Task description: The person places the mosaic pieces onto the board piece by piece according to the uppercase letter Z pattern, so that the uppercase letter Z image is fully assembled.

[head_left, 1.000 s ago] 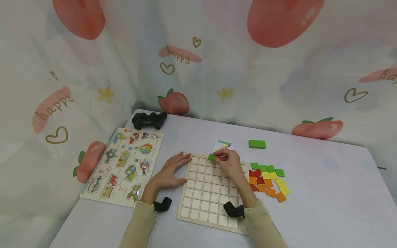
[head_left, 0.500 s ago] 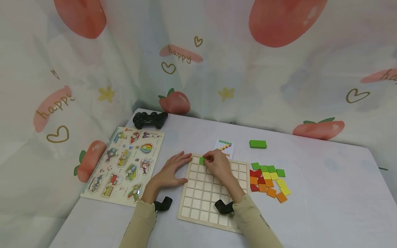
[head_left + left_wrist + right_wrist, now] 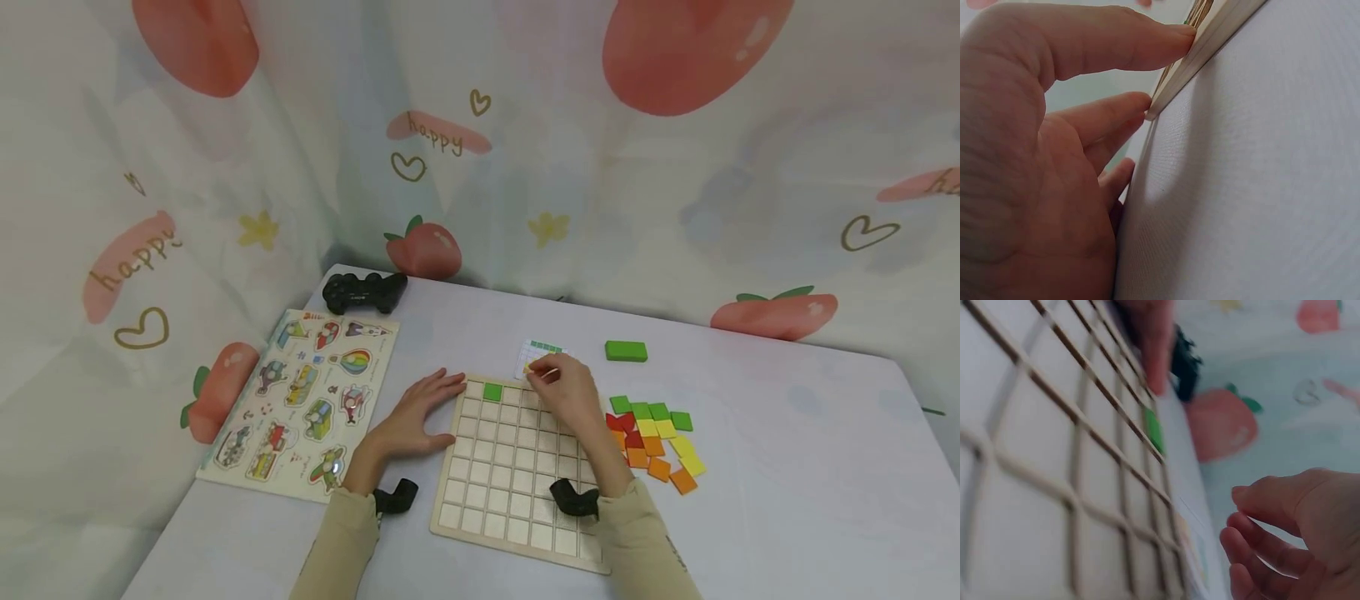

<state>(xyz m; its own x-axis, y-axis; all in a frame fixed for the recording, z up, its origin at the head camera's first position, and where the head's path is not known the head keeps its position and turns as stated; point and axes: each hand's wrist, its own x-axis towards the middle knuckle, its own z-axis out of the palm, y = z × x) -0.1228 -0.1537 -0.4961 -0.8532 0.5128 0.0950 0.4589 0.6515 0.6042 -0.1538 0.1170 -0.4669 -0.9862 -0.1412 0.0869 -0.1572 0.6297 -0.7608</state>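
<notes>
A wooden grid board (image 3: pixel 498 475) lies in front of me, with one green square tile (image 3: pixel 492 392) in a cell of its far row. My left hand (image 3: pixel 411 421) rests at the board's left side, thumb and fingertips against the wooden edge (image 3: pixel 1210 37), fingers mostly straight. Over the board's far right part is my right hand (image 3: pixel 567 396). In the right wrist view this right hand (image 3: pixel 1291 544) has loosely bent fingers with nothing between them. A printed pattern card (image 3: pixel 528 358) lies just beyond the board, partly hidden by that hand.
Right of the board lie several loose tiles: green (image 3: pixel 658 411), yellow (image 3: pixel 682 446), orange (image 3: pixel 660 469) and red (image 3: pixel 626 423). A green block (image 3: pixel 626 351) sits behind them. To the left are a picture puzzle board (image 3: pixel 300 400) and a black game controller (image 3: pixel 365 292).
My right hand carried the green tile left and set it in a cell of the far row. It then let go and moved back right. The left hand stayed in place.
</notes>
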